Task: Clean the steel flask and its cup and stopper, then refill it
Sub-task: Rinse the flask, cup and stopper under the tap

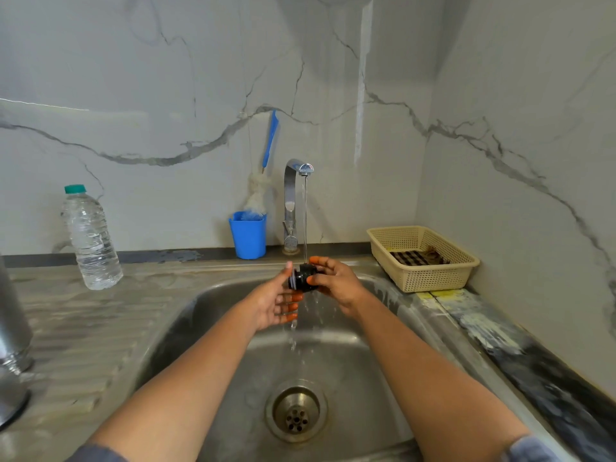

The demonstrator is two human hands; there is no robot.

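The black stopper (302, 277) of the flask is held over the steel sink (213, 315), right under the running stream from the tap (293, 201). My right hand (336, 285) grips it with thumb and fingers curled round its right end. My left hand (278, 301) is flat with straight fingers, its fingertips touching the stopper's left, threaded end. Water runs off both hands into the basin. The steel flask (11, 331) stands at the far left edge on the drainboard, mostly cut off by the frame. The cup is not clearly visible.
A clear water bottle (90, 241) with a green cap stands on the left counter. A blue cup (248, 235) holding a bottle brush sits beside the tap. A beige basket (433, 278) with a cloth sits on the right counter. The drain (296, 415) lies below.
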